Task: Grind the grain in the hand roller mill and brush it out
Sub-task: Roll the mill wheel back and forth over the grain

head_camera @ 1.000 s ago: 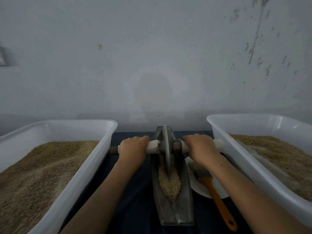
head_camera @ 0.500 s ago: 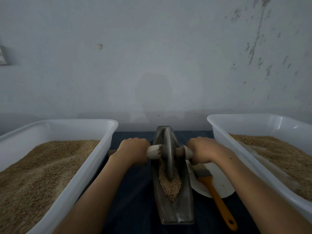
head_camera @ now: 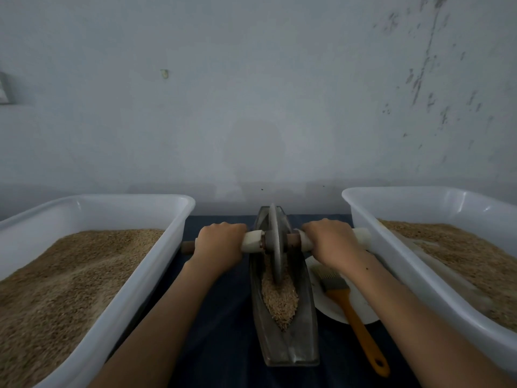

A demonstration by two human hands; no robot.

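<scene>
A boat-shaped metal mill trough (head_camera: 305, 326) lies lengthwise on the dark cloth between two tubs. Grain (head_camera: 279, 301) fills its middle and near part. A metal wheel (head_camera: 275, 242) stands upright in the trough's far half, on an axle with white handles (head_camera: 253, 241). My left hand (head_camera: 219, 245) grips the left handle. My right hand (head_camera: 331, 242) grips the right handle, whose white end sticks out past it. A brush (head_camera: 349, 306) with pale bristles and an orange handle lies on a white plate (head_camera: 333, 309) just right of the trough.
A white plastic tub (head_camera: 156, 264) full of grain stands at the left, another white tub (head_camera: 391, 264) with grain at the right. A grey wall rises close behind. Dark blue cloth (head_camera: 223, 317) covers the table between the tubs.
The wheel rolled toward me half a second ago, then away again to the trough's far half. Both hands moved with it, gripping the handles throughout.
</scene>
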